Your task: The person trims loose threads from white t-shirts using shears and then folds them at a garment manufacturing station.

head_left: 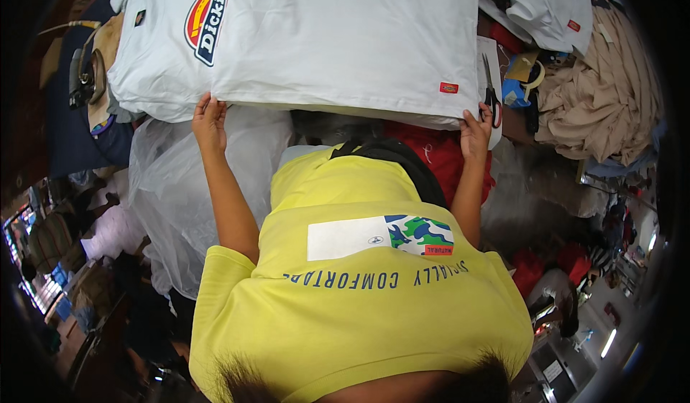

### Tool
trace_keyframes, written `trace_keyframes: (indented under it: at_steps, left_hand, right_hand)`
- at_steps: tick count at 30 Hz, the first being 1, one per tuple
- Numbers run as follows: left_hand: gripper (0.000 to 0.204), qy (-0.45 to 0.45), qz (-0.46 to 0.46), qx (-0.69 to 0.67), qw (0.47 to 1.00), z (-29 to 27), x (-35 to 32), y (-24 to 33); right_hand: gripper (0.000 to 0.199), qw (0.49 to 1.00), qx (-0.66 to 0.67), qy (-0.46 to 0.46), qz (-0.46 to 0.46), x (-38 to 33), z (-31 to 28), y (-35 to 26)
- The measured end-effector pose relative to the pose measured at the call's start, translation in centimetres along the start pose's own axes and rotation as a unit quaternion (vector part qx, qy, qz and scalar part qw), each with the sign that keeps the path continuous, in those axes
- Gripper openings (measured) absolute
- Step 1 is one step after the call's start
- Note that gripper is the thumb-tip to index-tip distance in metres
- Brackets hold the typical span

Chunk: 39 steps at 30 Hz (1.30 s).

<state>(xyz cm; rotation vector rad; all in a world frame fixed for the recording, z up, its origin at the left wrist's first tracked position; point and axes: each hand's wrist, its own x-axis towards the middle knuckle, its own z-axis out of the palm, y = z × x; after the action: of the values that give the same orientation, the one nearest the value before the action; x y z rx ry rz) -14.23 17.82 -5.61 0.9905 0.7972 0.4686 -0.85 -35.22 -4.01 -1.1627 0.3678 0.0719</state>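
Observation:
A white T-shirt [345,44] lies spread flat on a work surface ahead of me, its neckline toward the left. It carries a large dark blue, red and yellow print and a small red tag near its right end. My left hand [210,121] pinches the near edge below the print, fingers closed on the fabric. At the right-hand corner my right hand [474,134] is closed on the same edge, thumb and fingers together. The edge runs fairly straight between both hands. Close beside my right hand lie scissors [491,93] with black blades and red-and-black handles.
Right of the shirt are a tape roll [533,80], a heap of beige cloth [593,87] and another white garment [550,8]. An iron [90,76] stands at the far left. Clear plastic sheeting [194,187] hangs below my left arm; red cloth [442,162] lies near my right.

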Motion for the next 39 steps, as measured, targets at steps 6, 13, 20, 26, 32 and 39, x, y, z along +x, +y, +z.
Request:
trace_keyframes:
  at_steps: [6,13,20,26,32,39]
  left_hand:
    - [0.029,-0.029,0.015,-0.001,0.999,-1.9,1.3,-1.1]
    - [0.029,-0.037,0.013,0.014,0.999,-1.2,1.3,-0.5]
    - [0.030,-0.048,0.000,0.044,0.998,-0.9,1.0,0.8]
    - [0.033,-0.042,-0.002,0.212,0.976,3.5,1.1,4.7]
    - [0.042,-0.106,0.002,0.368,0.924,9.0,4.8,8.0]
    - [0.050,-0.113,0.214,0.474,0.847,16.1,11.4,7.3]
  right_hand:
    - [0.058,0.998,0.030,-0.045,-0.022,0.4,-1.4,0.9]
    - [0.061,0.997,0.058,-0.057,-0.015,0.0,-1.4,0.6]
    - [0.058,0.993,0.101,-0.068,0.003,-0.1,-2.0,0.4]
    - [0.043,0.991,0.105,-0.078,0.028,-0.6,-2.6,-1.0]
    - [0.030,0.940,-0.340,-0.001,0.003,3.3,0.7,-5.8]
    - [0.039,0.780,-0.540,0.001,-0.316,15.4,8.3,-3.5]
